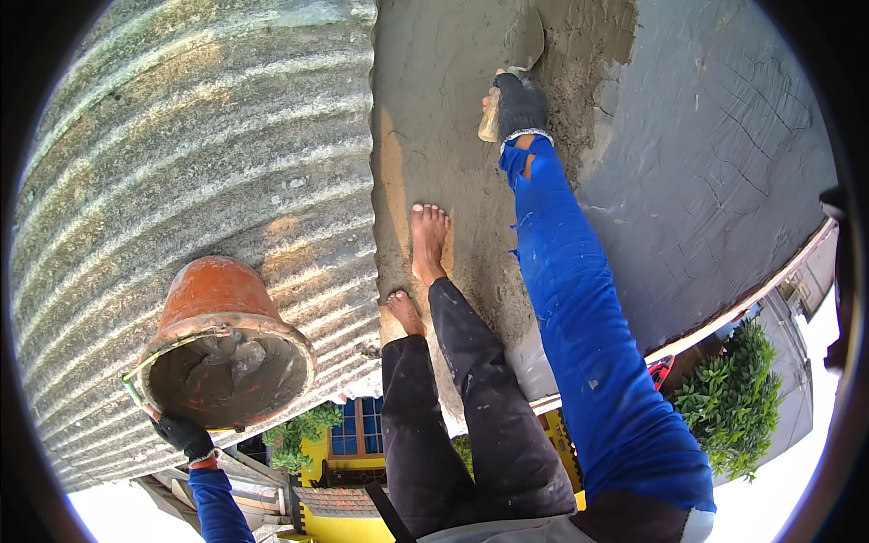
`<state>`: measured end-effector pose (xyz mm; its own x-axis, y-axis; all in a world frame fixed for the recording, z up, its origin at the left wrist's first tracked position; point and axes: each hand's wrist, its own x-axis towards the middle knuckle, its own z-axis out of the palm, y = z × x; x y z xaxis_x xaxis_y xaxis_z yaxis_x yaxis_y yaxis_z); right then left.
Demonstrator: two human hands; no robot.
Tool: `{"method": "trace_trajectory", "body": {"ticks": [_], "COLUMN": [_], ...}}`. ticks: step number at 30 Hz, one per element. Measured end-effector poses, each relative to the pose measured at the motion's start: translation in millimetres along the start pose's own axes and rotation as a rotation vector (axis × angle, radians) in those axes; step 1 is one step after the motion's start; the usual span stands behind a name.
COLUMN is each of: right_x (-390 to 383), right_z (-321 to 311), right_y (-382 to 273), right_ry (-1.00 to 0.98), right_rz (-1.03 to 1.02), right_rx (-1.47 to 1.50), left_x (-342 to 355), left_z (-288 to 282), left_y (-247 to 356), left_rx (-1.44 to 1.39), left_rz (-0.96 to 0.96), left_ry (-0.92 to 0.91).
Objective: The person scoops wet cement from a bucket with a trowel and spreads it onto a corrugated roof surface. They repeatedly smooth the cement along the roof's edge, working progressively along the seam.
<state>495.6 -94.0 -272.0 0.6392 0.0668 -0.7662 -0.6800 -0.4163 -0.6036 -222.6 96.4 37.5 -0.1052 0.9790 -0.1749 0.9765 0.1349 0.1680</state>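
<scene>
At the upper middle of the frame, the gloved right hand (522, 104) closes around the wooden handle of a trowel (529, 43), its blade against the wet grey mortar (434, 109). At the lower left, the gloved left hand (186, 437) touches the rim of an orange bucket (220, 288) holding more mortar; I cannot tell whether its fingers grip. 2 bare feet (430, 233) stand near the centre, beside the corrugated roofing (226, 163) at left.

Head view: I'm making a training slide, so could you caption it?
Gloved right hand holding a trowel at grey mortar, gloved left hand at an orange bucket of grey mix.
</scene>
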Motion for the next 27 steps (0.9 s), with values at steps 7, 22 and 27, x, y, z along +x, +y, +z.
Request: {"method": "trace_trajectory", "body": {"ticks": [7,22,27], "right_x": [-48.3,27.2,31.3], "right_z": [-5.5,8.9,9.6], "right_y": [0.9,-10.1,-8.1], "right_ry": [0.144,-0.120,0.007], "right_rz": [-0.164,-0.022,-0.069], "right_rx": [-0.099,-0.037,-0.126], "left_x": [-2.0,-5.4,-0.3], "left_z": [1.2,-6.7,-10.3], "left_y": [1.7,10.5,0.7], "left_rx": [0.028,0.301,0.300], "left_rz": [0.019,0.131,0.140], "left_ry": [0.012,0.007,-0.026]}}
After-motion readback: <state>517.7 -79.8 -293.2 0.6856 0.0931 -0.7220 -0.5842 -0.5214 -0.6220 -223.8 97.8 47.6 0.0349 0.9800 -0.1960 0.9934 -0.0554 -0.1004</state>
